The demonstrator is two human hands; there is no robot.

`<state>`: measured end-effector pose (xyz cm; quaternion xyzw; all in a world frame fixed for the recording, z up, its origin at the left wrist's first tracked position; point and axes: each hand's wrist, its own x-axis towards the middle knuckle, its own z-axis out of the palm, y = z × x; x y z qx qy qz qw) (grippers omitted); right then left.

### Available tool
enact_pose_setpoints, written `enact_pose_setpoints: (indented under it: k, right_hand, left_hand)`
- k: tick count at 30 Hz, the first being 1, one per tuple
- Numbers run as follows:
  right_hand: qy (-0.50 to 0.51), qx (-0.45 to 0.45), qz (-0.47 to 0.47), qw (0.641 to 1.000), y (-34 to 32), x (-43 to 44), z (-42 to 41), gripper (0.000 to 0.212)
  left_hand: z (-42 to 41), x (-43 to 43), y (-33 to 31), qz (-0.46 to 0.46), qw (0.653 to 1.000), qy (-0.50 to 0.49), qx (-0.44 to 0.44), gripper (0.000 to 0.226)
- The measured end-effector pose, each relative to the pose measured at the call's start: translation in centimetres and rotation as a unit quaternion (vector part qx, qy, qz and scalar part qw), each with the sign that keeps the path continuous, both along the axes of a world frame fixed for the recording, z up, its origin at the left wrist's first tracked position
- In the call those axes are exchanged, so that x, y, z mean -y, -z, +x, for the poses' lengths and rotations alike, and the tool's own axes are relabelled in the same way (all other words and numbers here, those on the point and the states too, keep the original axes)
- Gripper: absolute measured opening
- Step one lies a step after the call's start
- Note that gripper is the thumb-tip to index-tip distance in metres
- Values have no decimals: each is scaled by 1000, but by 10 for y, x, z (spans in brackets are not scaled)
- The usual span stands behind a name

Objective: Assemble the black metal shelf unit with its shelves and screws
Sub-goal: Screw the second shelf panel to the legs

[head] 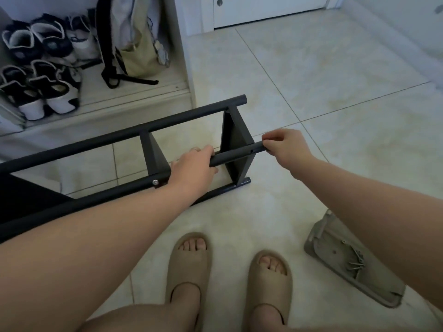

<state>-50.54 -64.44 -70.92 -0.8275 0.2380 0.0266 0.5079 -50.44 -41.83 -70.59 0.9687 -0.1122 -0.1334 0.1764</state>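
My left hand grips the near pole, my right hand pinches its end, one screw in, next hole empty.

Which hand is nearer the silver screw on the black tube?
Left. The left hand grips the tube right beside the silver screw; the right hand pinches the tube's far end.

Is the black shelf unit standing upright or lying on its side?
On its side: the black shelf unit lies along the floor, its shelves standing on edge.
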Motion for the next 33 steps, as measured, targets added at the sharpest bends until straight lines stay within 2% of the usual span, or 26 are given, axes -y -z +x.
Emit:
enact_pose_setpoints:
  k: [5, 8, 10, 13, 18, 20, 22, 24, 30, 33]
  right_hand:
    - [-95, -19, -126, 987, -15, 8, -29, 37]
    - [-157, -50, -208, 964, -24, 26, -65, 43]
    - [-193, -71, -239, 949, -26, 40, -92, 45]
    - [-213, -109, -272, 932, -24, 62, -126, 47]
    - [-184, -168, -251, 935, -3, 104, -170, 43]
    - [-173, -199, -246, 933, 13, 121, -181, 39]
    - [-167, -234, -238, 928, 34, 142, -190, 37]
    - [-168, -272, -225, 920, 61, 161, -199, 37]
    - [-153, -350, -223, 897, 146, 198, -222, 39]
    - [-150, -386, -255, 874, 172, 209, -231, 34]
  left_hand:
    - [-16, 6, -11, 41, 997, 37, 45, 42]
    - [-36, 18, -21, 62, 981, 148, 111, 52]
    - [-52, 33, -23, 80, 963, 227, 118, 57]
    - [-75, 60, -22, 104, 943, 309, 72, 61]
    - [-105, 104, -7, 110, 917, 380, -36, 57]
    - [-112, 118, 5, 90, 925, 354, -107, 58]
    - [-119, 138, 23, 44, 936, 287, -200, 59]
    - [-124, 158, 47, 12, 932, 238, -271, 60]
    - [-133, 208, 122, -34, 921, 153, -357, 59]
    - [-138, 223, 149, -64, 926, 120, -351, 45]
